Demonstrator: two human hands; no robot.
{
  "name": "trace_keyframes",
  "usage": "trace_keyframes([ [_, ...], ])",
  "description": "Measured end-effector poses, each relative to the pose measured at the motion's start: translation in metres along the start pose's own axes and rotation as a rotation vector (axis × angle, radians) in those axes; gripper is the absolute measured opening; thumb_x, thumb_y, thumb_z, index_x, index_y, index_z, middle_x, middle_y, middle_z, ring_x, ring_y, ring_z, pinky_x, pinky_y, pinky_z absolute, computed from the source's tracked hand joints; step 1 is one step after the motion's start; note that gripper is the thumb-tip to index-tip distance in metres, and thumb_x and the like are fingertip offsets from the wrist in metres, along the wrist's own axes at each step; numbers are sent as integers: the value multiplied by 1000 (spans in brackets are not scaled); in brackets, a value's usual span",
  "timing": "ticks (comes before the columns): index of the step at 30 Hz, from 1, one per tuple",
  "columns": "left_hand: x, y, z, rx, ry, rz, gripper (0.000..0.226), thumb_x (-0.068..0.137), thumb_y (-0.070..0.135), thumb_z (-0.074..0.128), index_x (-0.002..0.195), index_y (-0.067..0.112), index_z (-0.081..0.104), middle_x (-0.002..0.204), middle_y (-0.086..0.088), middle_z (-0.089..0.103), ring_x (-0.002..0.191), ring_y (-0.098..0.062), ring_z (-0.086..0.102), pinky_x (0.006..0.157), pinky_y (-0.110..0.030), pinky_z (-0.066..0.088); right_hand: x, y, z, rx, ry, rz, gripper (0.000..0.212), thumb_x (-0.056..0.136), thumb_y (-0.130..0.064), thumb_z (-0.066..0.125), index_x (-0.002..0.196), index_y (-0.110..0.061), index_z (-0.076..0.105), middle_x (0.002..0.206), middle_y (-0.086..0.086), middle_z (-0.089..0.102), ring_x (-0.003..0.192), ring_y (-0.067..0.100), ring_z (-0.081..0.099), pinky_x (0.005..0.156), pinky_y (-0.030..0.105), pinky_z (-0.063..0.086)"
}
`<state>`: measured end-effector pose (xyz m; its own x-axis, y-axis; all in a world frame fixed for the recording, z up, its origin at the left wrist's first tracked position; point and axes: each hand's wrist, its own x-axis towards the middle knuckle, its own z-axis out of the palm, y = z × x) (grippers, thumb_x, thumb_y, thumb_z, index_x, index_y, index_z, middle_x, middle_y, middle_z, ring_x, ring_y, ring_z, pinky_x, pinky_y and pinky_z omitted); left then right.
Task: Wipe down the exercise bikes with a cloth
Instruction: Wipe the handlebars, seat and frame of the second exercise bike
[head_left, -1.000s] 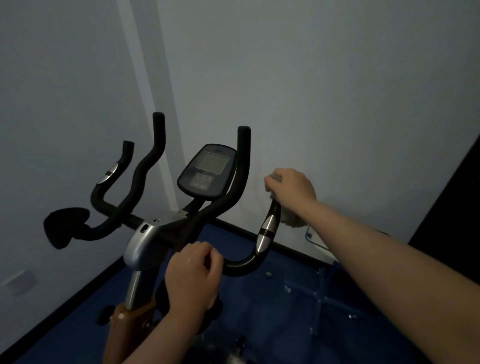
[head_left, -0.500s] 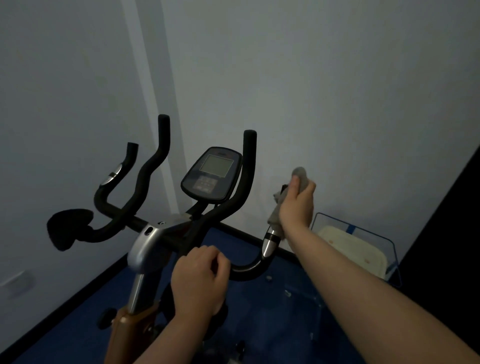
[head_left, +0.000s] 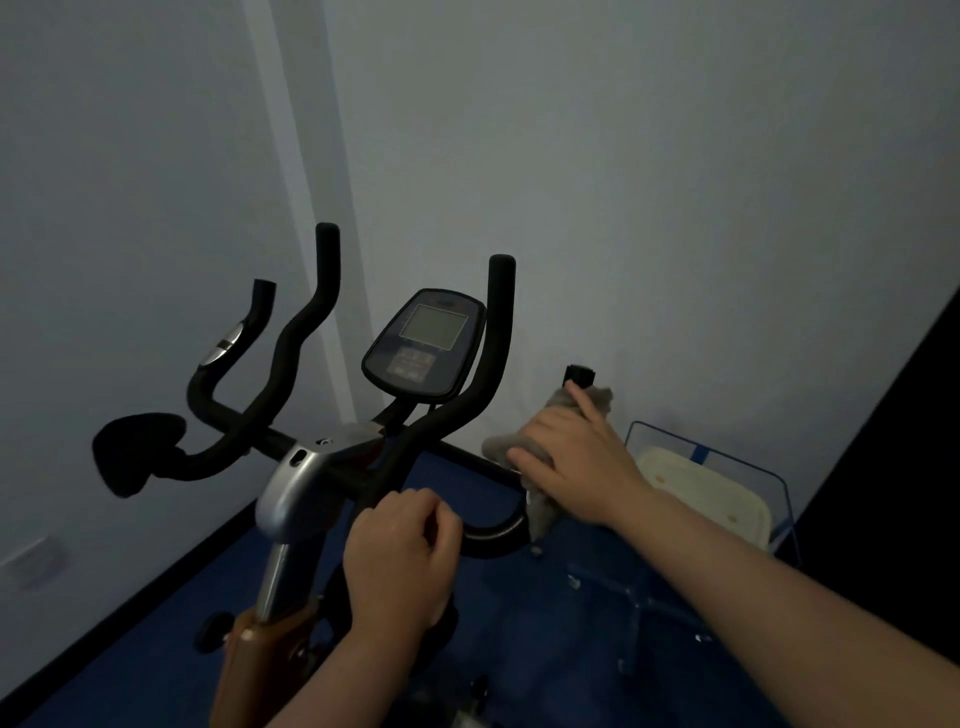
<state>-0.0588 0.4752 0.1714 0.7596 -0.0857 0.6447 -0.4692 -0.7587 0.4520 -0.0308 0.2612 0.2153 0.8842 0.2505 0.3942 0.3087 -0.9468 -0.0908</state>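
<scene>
From the head camera, looking down over the exercise bike (head_left: 311, 483) in a dim room, and the right hand (head_left: 576, 462) is out on the right-side handlebar (head_left: 493, 532), wrapped around the grey cloth (head_left: 501, 446) with the bar underneath it. The cloth is bunched between palm and grip: a wad pokes out past the fingertips on the left, more of it shows above the knuckles near the index finger, which points up along the bar, and a tail hangs down below the heel of the hand. The black end cap of that grip (head_left: 579, 374) sticks up just beyond the cloth. The other fingers curl over the fabric, so this hand is gripping cloth and bar together. Down in the middle, the left hand (head_left: 400, 561) is closed in a fist around the lower part of the handlebar, just beside the silver stem cover (head_left: 296, 483), thumb folded over the fingers, nowhere near the cloth. Between the two upright bar ends sits the console (head_left: 423, 348), a grey screen over a block of buttons; there is a strip of print above the screen and marks on the buttons, but it is all too dark and blurred to read. Behind the right wrist, against the white wall (head_left: 675, 182), a blue wire basket (head_left: 779, 483) sits on the blue floor (head_left: 545, 623) with something pale inside.
</scene>
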Motion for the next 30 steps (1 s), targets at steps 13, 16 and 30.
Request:
trace_keyframes([
  [13,-1,0,0,69,55,-17,27,84,28,43,60,21,52,55,9,44,49,-9,40,52,-28,31,-42,-11,26,-18,51,-226,37,85,-41,54,113,-19,64,114,-1,61,110,14,54,116,41,16],
  [16,-1,0,-1,73,53,-27,27,85,29,42,60,21,52,55,10,43,50,-10,40,52,-30,33,-49,-38,43,96,180,37,28,85,-36,52,103,-19,64,111,-2,59,116,18,52,118,41,11],
  [30,-2,0,1,39,69,-20,26,84,29,43,60,21,52,56,12,45,51,-7,42,52,-26,33,-26,4,24,195,177,53,41,88,-30,44,122,-12,60,131,1,54,127,15,45,118,38,20],
])
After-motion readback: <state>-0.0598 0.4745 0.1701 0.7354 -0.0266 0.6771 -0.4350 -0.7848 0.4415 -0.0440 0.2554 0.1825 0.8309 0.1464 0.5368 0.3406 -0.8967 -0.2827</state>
